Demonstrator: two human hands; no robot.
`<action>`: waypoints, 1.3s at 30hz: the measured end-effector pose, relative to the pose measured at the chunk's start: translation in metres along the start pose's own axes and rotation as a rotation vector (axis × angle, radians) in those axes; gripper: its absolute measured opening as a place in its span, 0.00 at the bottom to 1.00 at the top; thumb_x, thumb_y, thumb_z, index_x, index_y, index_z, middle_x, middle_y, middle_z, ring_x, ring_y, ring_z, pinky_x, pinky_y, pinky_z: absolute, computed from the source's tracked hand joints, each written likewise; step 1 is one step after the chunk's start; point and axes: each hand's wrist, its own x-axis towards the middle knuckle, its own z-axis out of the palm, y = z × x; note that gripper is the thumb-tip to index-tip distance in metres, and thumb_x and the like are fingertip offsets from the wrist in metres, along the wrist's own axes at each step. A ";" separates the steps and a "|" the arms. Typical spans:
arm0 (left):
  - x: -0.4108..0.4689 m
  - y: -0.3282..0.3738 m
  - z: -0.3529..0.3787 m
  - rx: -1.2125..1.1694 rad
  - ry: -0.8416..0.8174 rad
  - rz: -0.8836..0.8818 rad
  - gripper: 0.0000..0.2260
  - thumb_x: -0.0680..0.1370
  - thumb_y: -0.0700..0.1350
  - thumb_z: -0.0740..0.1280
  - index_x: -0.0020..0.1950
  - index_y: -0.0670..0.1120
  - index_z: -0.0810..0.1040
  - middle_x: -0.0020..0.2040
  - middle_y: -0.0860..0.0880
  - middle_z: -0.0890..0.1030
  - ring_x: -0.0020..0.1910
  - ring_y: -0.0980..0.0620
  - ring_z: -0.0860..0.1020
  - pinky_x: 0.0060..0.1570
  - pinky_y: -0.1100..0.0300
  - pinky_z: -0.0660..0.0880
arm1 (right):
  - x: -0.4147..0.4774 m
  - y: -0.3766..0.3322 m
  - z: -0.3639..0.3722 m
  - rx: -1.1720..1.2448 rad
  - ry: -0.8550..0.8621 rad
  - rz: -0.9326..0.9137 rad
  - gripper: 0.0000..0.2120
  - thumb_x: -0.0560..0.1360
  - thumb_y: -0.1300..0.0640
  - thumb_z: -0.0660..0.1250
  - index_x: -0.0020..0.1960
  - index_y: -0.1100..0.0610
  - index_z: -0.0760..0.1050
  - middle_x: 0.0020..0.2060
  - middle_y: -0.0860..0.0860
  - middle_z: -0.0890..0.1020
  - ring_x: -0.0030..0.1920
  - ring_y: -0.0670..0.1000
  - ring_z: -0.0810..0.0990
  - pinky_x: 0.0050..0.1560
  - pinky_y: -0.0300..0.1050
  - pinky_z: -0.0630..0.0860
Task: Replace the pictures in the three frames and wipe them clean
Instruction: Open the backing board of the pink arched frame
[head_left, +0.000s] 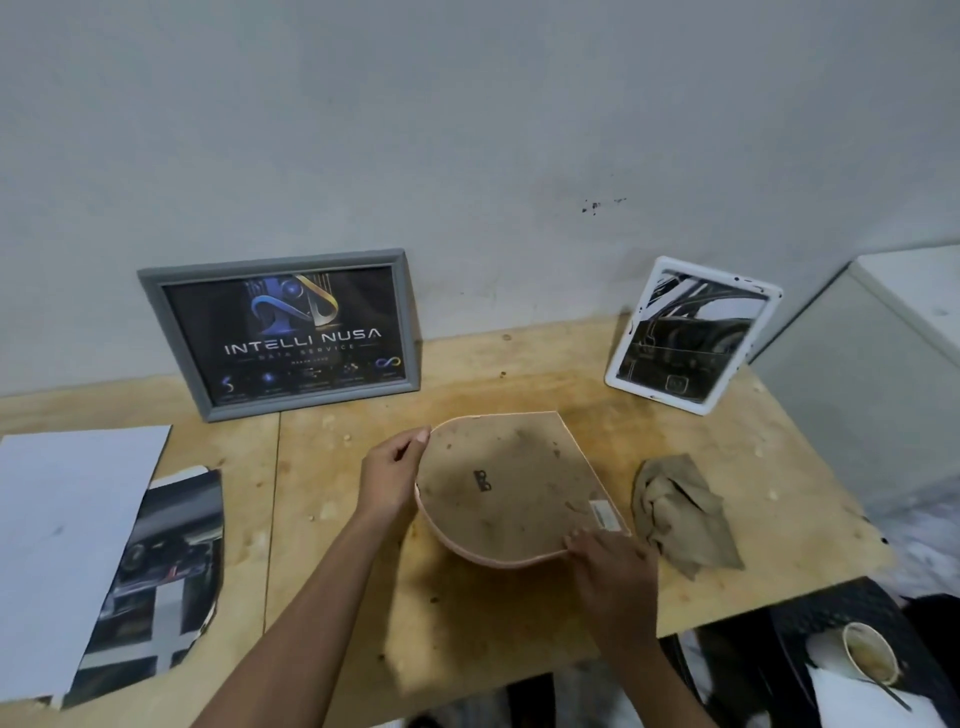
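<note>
both hands, left hand and right hand, pinch the pink frame face-down by its rim; looks light, stiff, probably glass inside so edges only

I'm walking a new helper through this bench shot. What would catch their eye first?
Probably the heart-shaped frame at the centre, lying back-side up with the left hand and right hand gripping its edges. Next, the grey frame with its logo poster leaning on the wall behind, and the white frame to its right.
</note>
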 end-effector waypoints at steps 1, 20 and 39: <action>-0.001 -0.005 0.001 0.015 0.008 -0.021 0.12 0.79 0.46 0.64 0.58 0.44 0.80 0.56 0.48 0.82 0.52 0.55 0.77 0.49 0.65 0.72 | -0.004 0.000 0.003 -0.035 -0.016 -0.034 0.13 0.69 0.52 0.59 0.39 0.52 0.82 0.36 0.46 0.84 0.37 0.50 0.81 0.42 0.41 0.66; -0.016 -0.047 0.023 0.306 0.279 -0.046 0.13 0.80 0.45 0.61 0.62 0.44 0.77 0.58 0.49 0.79 0.59 0.50 0.74 0.61 0.53 0.71 | 0.045 0.031 0.029 0.177 -0.474 -0.546 0.22 0.79 0.44 0.55 0.35 0.49 0.80 0.32 0.44 0.80 0.34 0.44 0.78 0.37 0.38 0.74; -0.112 -0.062 0.041 0.176 0.455 -0.264 0.08 0.75 0.37 0.66 0.44 0.47 0.83 0.39 0.53 0.80 0.39 0.58 0.75 0.38 0.74 0.67 | 0.144 -0.115 0.090 -0.354 -0.906 -1.240 0.33 0.58 0.37 0.74 0.58 0.47 0.69 0.54 0.48 0.71 0.55 0.52 0.70 0.51 0.52 0.69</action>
